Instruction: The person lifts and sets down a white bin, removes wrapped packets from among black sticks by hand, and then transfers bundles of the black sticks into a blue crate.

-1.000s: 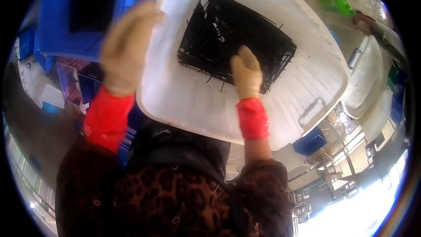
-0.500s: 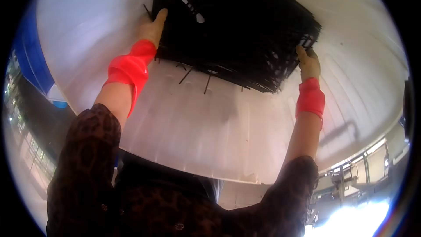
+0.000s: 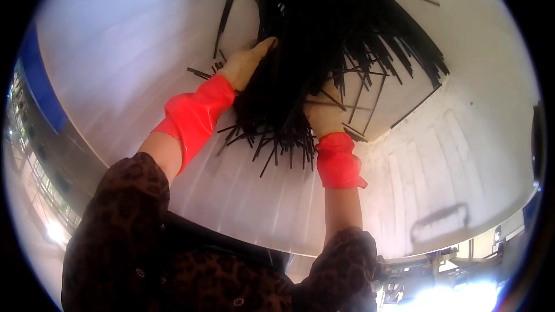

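Thin black strips (image 3: 324, 17) lie in a dense mass inside a large white tub. My left hand (image 3: 247, 68), in a cream glove with a red cuff, presses against the left side of a gathered bundle of black strips (image 3: 277, 95), thumb on top. On the bundle's right side is my right hand (image 3: 325, 111), gloved the same way, its fingers partly hidden behind the strips. Between the two hands the bundle is squeezed narrow, and its loose ends fan out toward me. How far the fingers reach underneath is hidden.
The white tub wall (image 3: 399, 196) curves around on all sides, its near rim in front of my body. Stray strips stick out at the right, by a fanned edge of the pile. A blue surface (image 3: 43, 89) stands outside the tub at left.
My right hand has moved left and my left hand right, closer together. The strips between them have gone from a broad flat mass to a narrow bundle, with the rest spreading out at right.
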The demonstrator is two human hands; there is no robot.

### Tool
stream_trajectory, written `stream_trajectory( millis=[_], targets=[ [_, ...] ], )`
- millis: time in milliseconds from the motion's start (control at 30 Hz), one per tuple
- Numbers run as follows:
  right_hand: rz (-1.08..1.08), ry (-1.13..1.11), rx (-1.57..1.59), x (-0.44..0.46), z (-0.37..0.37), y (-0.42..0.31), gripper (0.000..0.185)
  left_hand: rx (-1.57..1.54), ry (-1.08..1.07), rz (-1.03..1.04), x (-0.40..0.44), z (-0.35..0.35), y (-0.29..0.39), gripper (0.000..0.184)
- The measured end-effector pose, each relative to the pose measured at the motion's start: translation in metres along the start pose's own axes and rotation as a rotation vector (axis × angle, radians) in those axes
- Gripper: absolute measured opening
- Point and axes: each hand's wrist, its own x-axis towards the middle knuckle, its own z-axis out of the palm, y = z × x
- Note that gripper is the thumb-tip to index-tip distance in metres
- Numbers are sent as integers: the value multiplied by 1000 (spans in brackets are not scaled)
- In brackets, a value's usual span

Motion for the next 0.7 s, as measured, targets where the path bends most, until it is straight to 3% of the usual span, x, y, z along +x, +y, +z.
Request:
stream_trajectory(
  millis=[67, 133, 200, 300, 367, 400, 467, 600, 667, 700],
  targets=[
    [-28, -88, 19, 2, -24, -8, 29, 0, 333, 60, -34, 26, 44, 45],
    [-42, -2, 133, 6, -83, -6, 49, -49, 464, 92, -22, 21, 31, 52],
    [-151, 337, 256, 25, -130, -4, 54, -98, 596, 122, -10, 9, 27, 60],
    [-51, 629, -158, 62, -171, 23, 57, 72, 728, -16, 3, -15, 27, 66],
    [-52, 380, -19, 88, -192, 44, 63, 2, 593, 54, 7, -28, 34, 68],
    [-55, 374, -21, 96, -191, 49, 63, -2, 596, 48, 7, -33, 36, 68],
    [82, 82, -148, 104, -188, 52, 66, 134, 514, 14, 6, -40, 38, 69],
    [-37, -1, 104, 68, -152, 36, 67, -53, 316, -7, 3, -19, 33, 58],
    [-37, -104, 188, 48, -124, 16, 67, 125, 139, 251, -6, -10, 26, 66],
    [-33, -143, 263, 46, -105, 11, 63, -256, -4, 168, 6, -18, 15, 59]
  ],
)
